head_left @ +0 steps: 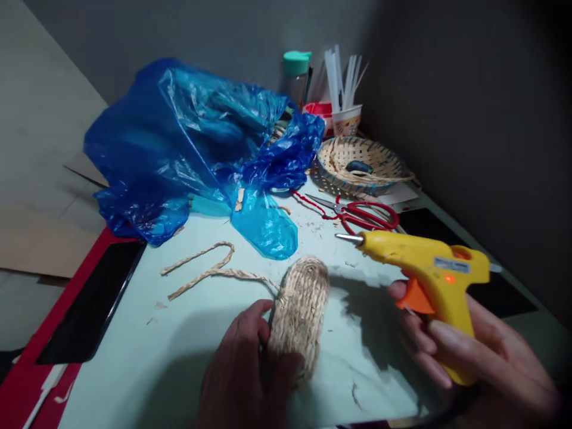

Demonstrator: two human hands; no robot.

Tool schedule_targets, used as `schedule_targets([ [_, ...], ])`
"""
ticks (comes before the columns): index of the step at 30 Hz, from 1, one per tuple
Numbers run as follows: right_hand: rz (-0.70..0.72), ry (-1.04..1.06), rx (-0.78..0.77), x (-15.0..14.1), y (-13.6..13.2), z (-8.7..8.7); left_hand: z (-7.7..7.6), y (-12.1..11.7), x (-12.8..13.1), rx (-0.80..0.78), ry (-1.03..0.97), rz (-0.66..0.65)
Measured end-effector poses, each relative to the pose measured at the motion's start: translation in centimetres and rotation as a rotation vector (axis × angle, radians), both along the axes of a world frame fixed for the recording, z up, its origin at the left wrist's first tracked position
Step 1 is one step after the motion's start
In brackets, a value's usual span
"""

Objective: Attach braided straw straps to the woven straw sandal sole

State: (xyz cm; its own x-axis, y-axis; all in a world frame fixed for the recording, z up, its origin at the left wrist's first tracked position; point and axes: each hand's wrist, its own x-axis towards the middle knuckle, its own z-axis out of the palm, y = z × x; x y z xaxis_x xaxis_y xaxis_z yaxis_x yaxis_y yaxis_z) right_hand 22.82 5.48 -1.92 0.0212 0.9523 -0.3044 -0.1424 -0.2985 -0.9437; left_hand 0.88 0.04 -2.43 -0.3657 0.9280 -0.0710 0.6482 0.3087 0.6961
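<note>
The left grip [250,360] is a bare human hand, its rounded knuckles and back dim in shadow. The right grip [491,357] is also a bare hand, better lit, with slender fingers.

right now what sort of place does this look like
Probably a small indoor craft corner, perhaps at home: the table holds a braided straw piece and red-handled scissors, with a yellow glue gun in the right hand.
</note>
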Motion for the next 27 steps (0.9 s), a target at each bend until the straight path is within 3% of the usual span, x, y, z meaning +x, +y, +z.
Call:
schedule_targets([
  [5,0.059,0.088,0.073,0.0,1.3,1.4,3.0,1.2,-1.4,-0.229,-0.563,-0.007],
  [10,0.024,-0.044,0.177,-1.4,2.6,2.0,3.9,1.6,-1.7,-0.311,-0.954,0.022],
  [15,0.197,-0.106,0.185,-2.0,2.2,1.7,4.0,2.3,-0.7,-0.268,-1.113,0.042],
  [21,0.165,0.003,0.289,-2.7,1.9,1.4,4.7,3.0,-0.3,-0.314,-1.273,-0.033],
  [27,0.177,0.034,0.391,-2.7,2.0,1.1,4.2,3.3,0.4,-0.289,-1.319,0.047],
])
